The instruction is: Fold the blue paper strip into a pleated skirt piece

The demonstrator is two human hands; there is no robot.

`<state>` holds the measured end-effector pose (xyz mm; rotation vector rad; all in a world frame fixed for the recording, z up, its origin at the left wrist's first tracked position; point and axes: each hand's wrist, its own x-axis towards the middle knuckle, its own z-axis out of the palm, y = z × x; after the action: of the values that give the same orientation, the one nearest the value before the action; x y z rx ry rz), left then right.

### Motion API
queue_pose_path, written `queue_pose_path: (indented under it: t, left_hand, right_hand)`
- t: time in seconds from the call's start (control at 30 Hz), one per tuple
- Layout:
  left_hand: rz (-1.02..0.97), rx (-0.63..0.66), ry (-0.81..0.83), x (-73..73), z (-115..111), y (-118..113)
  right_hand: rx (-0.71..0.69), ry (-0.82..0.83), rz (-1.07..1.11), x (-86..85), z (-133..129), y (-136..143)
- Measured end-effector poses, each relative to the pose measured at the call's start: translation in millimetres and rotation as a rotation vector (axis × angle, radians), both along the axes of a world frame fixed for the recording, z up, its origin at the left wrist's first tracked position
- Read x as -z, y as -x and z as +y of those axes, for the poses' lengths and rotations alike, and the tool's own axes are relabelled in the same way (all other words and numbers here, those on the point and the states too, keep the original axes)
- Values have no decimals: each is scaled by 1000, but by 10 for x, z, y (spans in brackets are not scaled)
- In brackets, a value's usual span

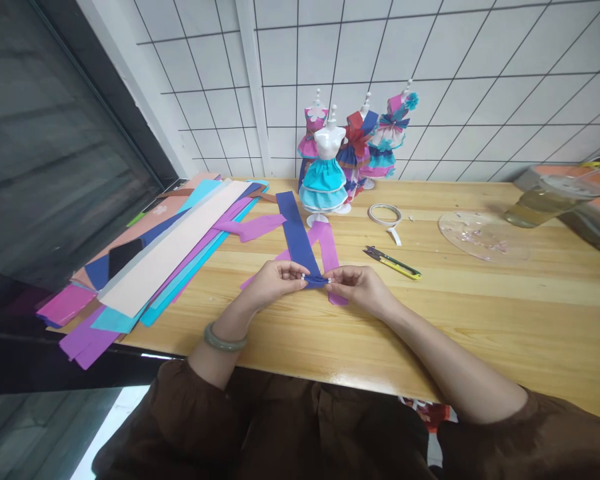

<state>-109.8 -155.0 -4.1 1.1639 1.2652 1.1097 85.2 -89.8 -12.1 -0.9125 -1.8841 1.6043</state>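
A dark blue strip (296, 230), crepe paper or fabric by its look, runs from the dress forms toward me. Its near end is gathered into small folds. My left hand (279, 283) pinches the left side of that gathered end, and my right hand (359, 285) pinches the right side. Small white bits show at both fingertips. Beneath the blue strip lies a purple strip (329, 250), bent at an angle. To the right of my right hand are yellow-handled thread snips (393, 263). A white dress form (329, 141) in a tiered turquoise skirt (323, 187) stands just beyond the strips.
Several strips in many colours (175, 250) are piled at the left, with a dark phone-like object (125, 257) on them. Dressed forms (357, 143) stand by the tiled wall. A tape roll (385, 214), a clear dish (473, 235) and a cup of liquid (550, 200) lie rightward.
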Motion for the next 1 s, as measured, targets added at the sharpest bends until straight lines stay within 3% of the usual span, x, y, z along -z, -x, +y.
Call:
queue_pose_path:
  t: [0.2,0.47,0.83,1.0]
  left_hand:
    - [-7,18,14,-37,-15,-16]
    - [27,27,-86,-19,-3,14]
    - [-41,-1,-19,33,4,16]
    - [60,-3,-9,30,2,-9]
  right_hand:
    - [0,9,-1,-12,-7,-9]
    - [25,-64,53,-66,-11,-16]
    - [63,-3,121,-31,-5,11]
    - [56,-63,80,0,3,9]
